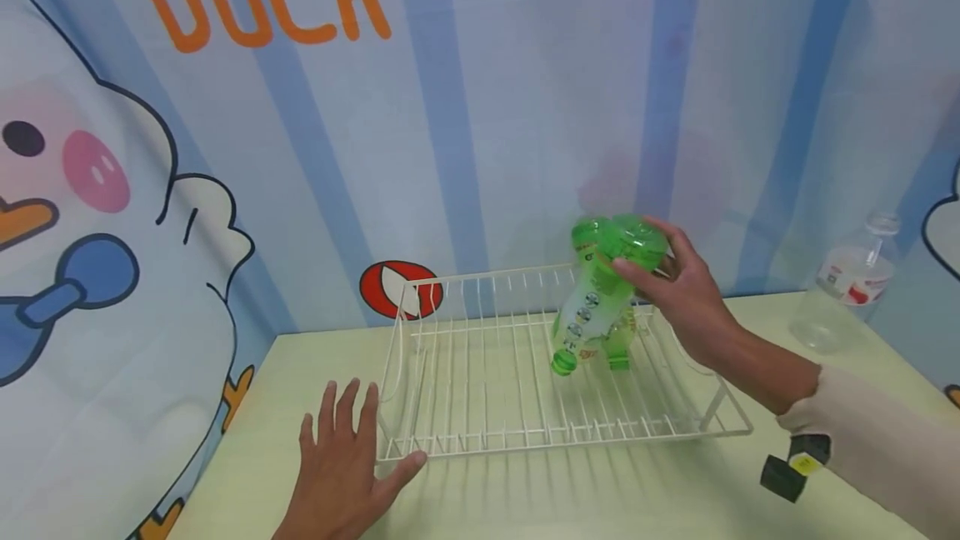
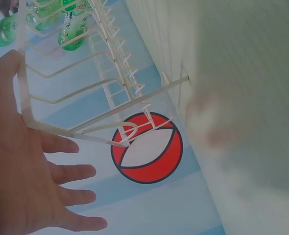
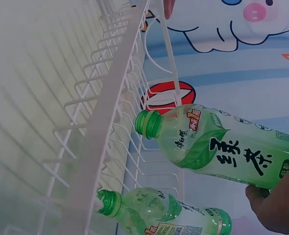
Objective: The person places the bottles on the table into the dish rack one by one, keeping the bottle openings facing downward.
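Your pale yellow bench [image 1: 525, 498] carries the white wire dish rack [image 1: 480, 432]; steady its near-left corner with your flat, open left hand [image 1: 341, 473]. Your right hand [image 1: 686, 290] has its fingers wrapped round the green plastic tea bottle [image 1: 600, 290], held cap-down above the rack's right side; lower it gently beside the second green bottle [image 3: 169, 215] already standing there.

The head camera looked forward and down across the desk [image 1: 525, 498] at the white rack [image 1: 480, 373]. The left wrist camera sat close beside the rack's left end, the right wrist camera close along its far right; all three shared the rack.
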A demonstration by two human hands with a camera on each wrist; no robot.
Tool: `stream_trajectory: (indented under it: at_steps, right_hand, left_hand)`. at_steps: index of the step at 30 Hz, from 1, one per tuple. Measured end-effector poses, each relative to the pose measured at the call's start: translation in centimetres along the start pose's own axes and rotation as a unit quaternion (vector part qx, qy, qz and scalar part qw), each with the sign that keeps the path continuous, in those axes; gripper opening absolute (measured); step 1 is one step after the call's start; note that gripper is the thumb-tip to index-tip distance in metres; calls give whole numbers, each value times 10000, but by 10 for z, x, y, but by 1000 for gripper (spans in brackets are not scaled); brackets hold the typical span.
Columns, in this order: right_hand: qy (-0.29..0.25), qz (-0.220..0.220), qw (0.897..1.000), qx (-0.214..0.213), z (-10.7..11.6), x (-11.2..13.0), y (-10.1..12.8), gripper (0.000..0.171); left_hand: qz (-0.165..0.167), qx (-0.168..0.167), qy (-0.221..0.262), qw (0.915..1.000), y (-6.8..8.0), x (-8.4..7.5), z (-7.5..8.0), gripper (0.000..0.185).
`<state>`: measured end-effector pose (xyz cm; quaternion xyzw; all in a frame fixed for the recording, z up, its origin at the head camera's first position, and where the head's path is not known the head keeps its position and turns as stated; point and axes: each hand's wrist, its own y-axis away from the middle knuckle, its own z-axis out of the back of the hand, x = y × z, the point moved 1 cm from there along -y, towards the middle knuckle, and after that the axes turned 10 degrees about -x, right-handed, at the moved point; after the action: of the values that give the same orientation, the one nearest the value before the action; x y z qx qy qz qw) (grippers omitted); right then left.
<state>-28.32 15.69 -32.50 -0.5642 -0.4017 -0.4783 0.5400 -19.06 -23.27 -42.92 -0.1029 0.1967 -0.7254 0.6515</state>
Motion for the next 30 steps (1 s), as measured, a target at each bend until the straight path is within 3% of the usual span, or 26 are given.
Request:
stream_trajectory:
  at_steps: [5, 9, 21, 30]
  right_hand:
    - [434, 144, 9989, -40, -9, -4, -10, 80]
    - [622, 145, 9980, -43, -15, -9, -17, 84]
    - [1026, 102, 9943, 261, -19, -12, -26, 89]
    - [1164, 64, 9928, 265, -27, -7, -28, 89]
  left_hand:
    - [56, -1, 158, 9999, -2, 2, -2, 100]
    - [175, 187, 163, 9995, -4, 1, -2, 104]
    - [215, 246, 246, 9992, 0, -1, -2, 100]
    - [261, 237, 317, 9989, 0, 0, -3, 101]
